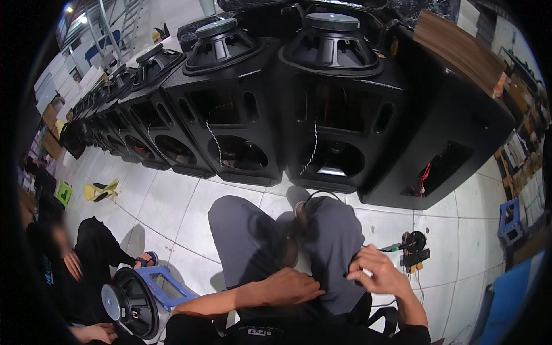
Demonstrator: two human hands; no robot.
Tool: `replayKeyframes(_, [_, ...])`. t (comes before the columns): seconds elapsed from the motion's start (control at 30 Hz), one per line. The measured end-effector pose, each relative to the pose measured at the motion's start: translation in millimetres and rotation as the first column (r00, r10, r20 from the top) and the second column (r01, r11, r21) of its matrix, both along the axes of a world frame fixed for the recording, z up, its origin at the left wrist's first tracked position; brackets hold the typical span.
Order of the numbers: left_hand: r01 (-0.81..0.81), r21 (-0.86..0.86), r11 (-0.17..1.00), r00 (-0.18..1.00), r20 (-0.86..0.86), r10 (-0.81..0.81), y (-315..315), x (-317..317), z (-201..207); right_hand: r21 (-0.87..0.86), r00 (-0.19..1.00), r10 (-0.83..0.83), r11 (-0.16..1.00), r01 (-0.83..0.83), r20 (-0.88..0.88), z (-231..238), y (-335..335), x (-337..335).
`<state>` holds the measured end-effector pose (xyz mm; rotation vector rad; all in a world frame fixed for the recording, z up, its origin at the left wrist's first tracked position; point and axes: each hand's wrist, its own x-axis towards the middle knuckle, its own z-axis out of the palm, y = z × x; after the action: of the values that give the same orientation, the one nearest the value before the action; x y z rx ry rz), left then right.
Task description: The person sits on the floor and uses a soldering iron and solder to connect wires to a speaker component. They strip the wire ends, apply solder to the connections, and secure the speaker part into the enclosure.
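I had dark-grey cloth trousers (241, 238) centred in view. The left hand (291, 287) lay across them, fingers loosely curled; the right hand (376, 270) crooked inward at their right edge. I couldn't tell whether either pinched anything. Black boxy speaker cabinets (380, 152) stood beyond.

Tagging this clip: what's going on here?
A seated person's left hand lies over the gray trousers; the right hand is curled beside the right thigh; what it holds, if anything, is unclear. Black speaker cabinets stand in a row ahead, several with drivers on top. A co-worker sits at left.
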<state>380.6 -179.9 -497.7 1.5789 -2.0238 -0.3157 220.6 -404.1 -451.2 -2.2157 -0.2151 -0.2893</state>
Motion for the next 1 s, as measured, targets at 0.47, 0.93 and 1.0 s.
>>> replayKeyframes(0.47, [-0.368, -0.112, 0.923, 0.929, 0.003, 0.37, 48, 32, 51, -0.22, 0.679, -0.57, 0.816, 0.534, -0.462, -308, -82, 77])
replayKeyframes(0.93, [-0.453, -0.143, 0.88, 0.889, 0.001, 0.458, 76, 29, 67, -0.618, 0.493, -0.736, 0.668, 0.415, -0.464, -330, -130, 29])
replayKeyframes(1.0, [-0.448, -0.184, 0.875, 0.889, 0.018, 0.458, 72, 27, 75, -0.586, 0.534, -0.753, 0.647, 0.488, -0.385, -311, -149, 34])
